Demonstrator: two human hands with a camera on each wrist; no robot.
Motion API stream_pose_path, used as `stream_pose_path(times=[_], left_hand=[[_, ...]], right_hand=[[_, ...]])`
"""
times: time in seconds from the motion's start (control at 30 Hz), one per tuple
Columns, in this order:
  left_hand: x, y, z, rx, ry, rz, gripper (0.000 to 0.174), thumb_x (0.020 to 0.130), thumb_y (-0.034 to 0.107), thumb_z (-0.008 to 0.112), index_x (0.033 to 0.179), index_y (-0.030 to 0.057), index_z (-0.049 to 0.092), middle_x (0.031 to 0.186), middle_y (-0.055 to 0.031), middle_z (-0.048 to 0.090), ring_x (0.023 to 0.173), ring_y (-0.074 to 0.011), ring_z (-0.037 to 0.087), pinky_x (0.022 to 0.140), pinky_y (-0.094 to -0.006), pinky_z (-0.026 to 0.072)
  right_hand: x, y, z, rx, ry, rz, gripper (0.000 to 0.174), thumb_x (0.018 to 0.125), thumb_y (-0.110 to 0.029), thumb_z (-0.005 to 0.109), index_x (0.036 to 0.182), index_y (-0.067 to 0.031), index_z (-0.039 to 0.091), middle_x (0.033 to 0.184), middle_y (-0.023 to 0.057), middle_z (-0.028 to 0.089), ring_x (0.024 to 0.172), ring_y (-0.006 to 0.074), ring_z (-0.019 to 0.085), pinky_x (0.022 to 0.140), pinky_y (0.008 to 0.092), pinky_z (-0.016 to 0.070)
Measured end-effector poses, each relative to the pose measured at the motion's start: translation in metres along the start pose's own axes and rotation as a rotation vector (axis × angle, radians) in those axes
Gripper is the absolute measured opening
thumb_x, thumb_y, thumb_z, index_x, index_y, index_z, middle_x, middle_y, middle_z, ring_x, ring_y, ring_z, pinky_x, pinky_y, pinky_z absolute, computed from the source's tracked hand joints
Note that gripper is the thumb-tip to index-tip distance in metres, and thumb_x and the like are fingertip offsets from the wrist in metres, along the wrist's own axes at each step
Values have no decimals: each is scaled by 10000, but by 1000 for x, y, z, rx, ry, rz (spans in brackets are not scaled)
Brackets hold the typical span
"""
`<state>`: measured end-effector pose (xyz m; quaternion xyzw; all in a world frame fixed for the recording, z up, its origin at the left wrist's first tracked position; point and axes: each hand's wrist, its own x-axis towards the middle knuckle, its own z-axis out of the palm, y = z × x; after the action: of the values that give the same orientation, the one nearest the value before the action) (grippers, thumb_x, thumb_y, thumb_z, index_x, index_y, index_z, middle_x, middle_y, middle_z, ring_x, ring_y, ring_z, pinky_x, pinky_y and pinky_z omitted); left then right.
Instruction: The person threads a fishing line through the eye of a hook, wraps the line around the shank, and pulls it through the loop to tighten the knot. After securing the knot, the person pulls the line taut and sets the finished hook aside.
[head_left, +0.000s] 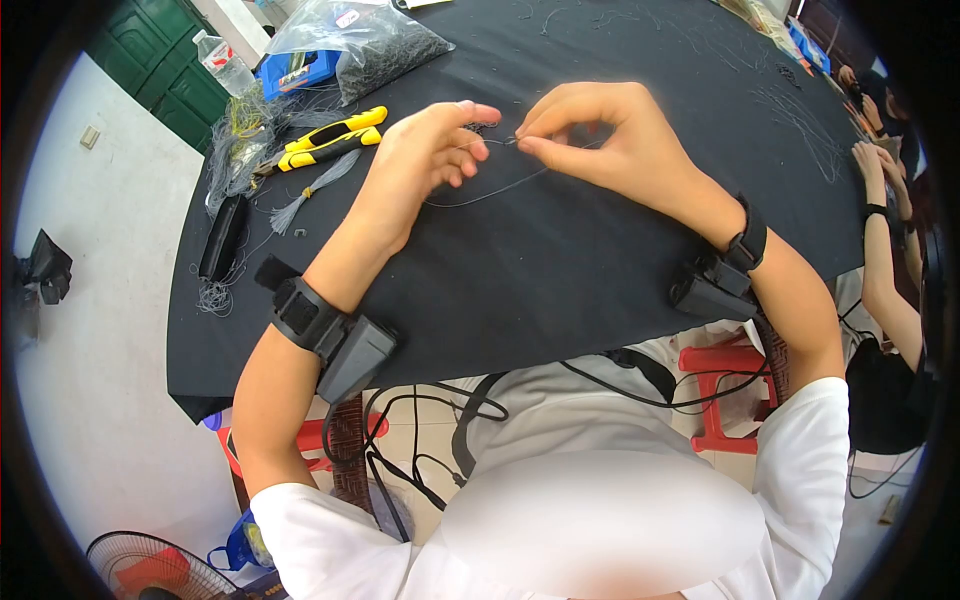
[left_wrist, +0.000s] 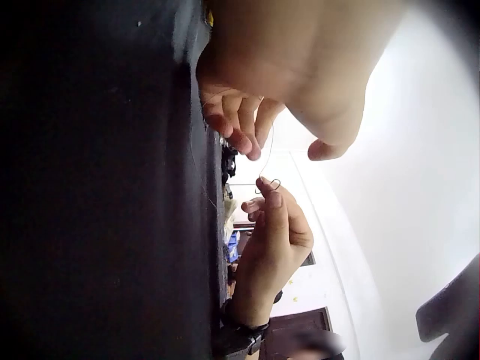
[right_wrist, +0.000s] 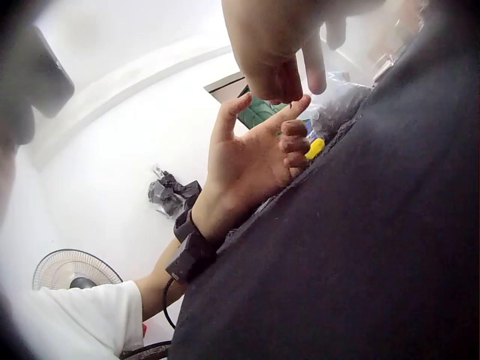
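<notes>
My right hand (head_left: 625,130) pinches a small wire hook (head_left: 512,141) between thumb and fingertips; the hook's curved end (left_wrist: 276,185) shows in the left wrist view. A thin clear line (left_wrist: 271,142) runs from the hook to my left hand (head_left: 425,150), which is beside it with thumb and index extended apart and the other fingers loosely bent. Whether those bent fingers grip the line is hidden. A longer strand (head_left: 490,196) arcs below both hands. In the right wrist view the left palm (right_wrist: 251,165) faces the right fingertips.
Yellow-black pliers (head_left: 330,138), a bundle of line (head_left: 310,190) and a black case (head_left: 222,238) lie left on the black cloth (head_left: 480,290). Behind are a plastic bag of dark pieces (head_left: 385,60), a blue box (head_left: 298,72) and a bottle (head_left: 222,62). Another person's arms (head_left: 880,220) are at right.
</notes>
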<state>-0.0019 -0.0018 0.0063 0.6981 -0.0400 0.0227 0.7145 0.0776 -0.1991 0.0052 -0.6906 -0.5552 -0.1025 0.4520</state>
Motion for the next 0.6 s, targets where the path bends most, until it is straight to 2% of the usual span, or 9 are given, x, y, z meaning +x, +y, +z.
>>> stream_pose_path(times=[0.13, 0.23, 0.33, 0.43, 0.6], left_hand=[[-4, 0, 8, 267, 38, 271, 283, 844, 225, 580, 1045, 28, 616, 941, -34, 611, 810, -72, 540, 722, -199, 412], [-4, -2, 7, 212, -65, 227, 226, 829, 179, 621, 1002, 34, 632, 982, -38, 621, 889, -82, 559, 797, -211, 422], [-3, -3, 4, 232, -104, 198, 209, 821, 130, 636, 1000, 23, 627, 960, -34, 627, 923, -88, 566, 842, -221, 419], [-3, -3, 4, 223, -110, 195, 186, 825, 130, 631, 978, 24, 629, 936, -26, 629, 899, -80, 567, 827, -216, 420], [-2, -8, 1, 207, -4, 167, 170, 842, 165, 612, 959, 43, 631, 913, -24, 625, 849, -74, 565, 745, -195, 417]], right_hand=[[-1, 0, -1, -16, -4, 1, 122, 755, -147, 681, 787, -31, 662, 760, 29, 641, 621, 93, 559, 565, 221, 444], [0, 0, -1, -44, -8, 5, 126, 756, -151, 681, 790, -31, 663, 754, 31, 639, 623, 96, 561, 563, 224, 443], [0, -1, -1, -51, -2, 4, 125, 759, -150, 676, 793, -30, 664, 748, 34, 641, 621, 96, 559, 564, 226, 444], [0, 1, 1, -37, 7, -6, 136, 760, -167, 675, 794, -36, 667, 745, 33, 643, 615, 92, 554, 551, 223, 432], [0, 1, 0, -40, 45, 40, 125, 750, -172, 672, 800, -57, 673, 737, 14, 643, 611, 82, 543, 535, 216, 401]])
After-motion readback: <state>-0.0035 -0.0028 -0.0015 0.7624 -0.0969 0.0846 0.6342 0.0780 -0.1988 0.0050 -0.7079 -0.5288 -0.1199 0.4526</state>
